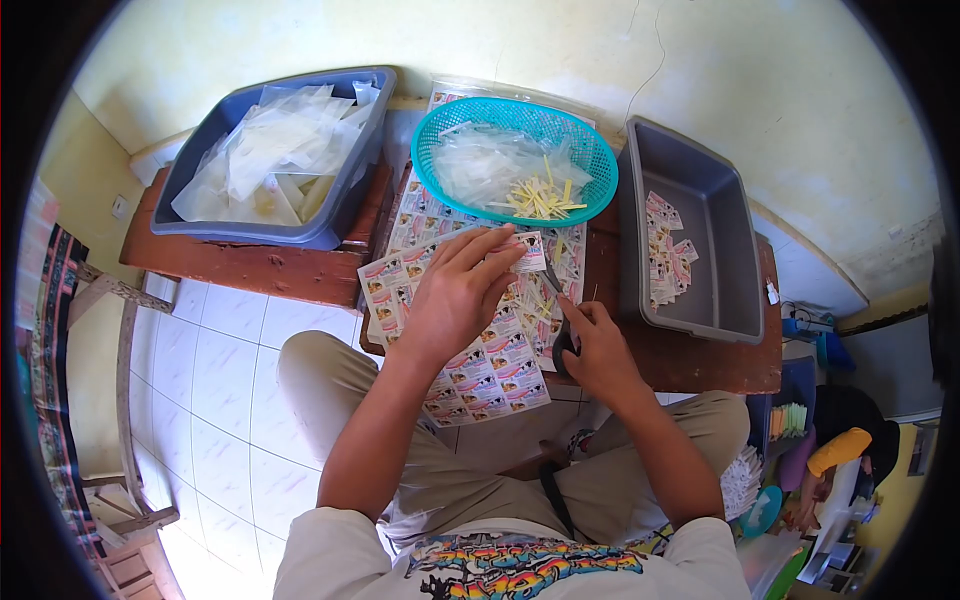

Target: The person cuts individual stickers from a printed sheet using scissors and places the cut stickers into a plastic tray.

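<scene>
My left hand pinches a small printed label at its fingertips; whether that label is still joined to the sheet beneath is hidden. Under the palm lies a sheet of printed labels, hanging over the table's front edge toward my lap. In my right hand is a pair of black-handled scissors, fingers closed round the handles. The blades point up and left, close beside the label. Another printed sheet covers the tabletop below, with thin cut strips on it.
Ahead, a turquoise basket holds clear plastic and yellowish strips. A grey tub with cut labels stands right; a blue-grey tub of plastic bags stands left on the reddish wooden table. Another person is at lower right.
</scene>
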The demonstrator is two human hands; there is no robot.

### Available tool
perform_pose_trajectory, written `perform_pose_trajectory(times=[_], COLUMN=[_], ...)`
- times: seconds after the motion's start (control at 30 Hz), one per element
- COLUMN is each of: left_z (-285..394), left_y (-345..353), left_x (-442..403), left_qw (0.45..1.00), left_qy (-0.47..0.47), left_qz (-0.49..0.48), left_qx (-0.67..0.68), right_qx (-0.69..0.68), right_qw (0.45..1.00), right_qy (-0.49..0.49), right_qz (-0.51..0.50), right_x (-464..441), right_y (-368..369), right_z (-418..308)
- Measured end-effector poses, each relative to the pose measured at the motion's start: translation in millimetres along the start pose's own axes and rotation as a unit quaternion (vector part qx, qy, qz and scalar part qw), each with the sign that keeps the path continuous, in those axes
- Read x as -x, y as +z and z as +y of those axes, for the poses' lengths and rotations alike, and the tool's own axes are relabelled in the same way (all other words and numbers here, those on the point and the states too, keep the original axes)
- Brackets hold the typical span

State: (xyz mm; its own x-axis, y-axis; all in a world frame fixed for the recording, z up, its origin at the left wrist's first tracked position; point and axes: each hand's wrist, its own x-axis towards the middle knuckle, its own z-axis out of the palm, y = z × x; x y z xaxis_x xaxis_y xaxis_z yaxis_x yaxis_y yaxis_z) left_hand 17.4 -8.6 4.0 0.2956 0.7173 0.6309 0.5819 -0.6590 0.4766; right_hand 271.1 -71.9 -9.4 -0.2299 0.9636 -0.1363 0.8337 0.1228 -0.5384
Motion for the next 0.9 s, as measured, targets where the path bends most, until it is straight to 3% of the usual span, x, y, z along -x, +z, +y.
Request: perform_pose_trajectory(times=[0.43, 0.9], left_z=[2, 3], left_y=[-2, -1], left_x=[0, 1], left_qw=[1.000, 1.000], left_qy=[0.000, -0.001], left_qz=[-0.003, -0.017], left_qx=[0.007, 0.006], right_qx=[0.140, 0.142], right_qw=[0.990, 0.989], right_qy=[0.019, 0.015], right_qz=[0.008, -0.022], right_x=[-6, -7], right_y=[14, 13], right_z=[-1, -13])
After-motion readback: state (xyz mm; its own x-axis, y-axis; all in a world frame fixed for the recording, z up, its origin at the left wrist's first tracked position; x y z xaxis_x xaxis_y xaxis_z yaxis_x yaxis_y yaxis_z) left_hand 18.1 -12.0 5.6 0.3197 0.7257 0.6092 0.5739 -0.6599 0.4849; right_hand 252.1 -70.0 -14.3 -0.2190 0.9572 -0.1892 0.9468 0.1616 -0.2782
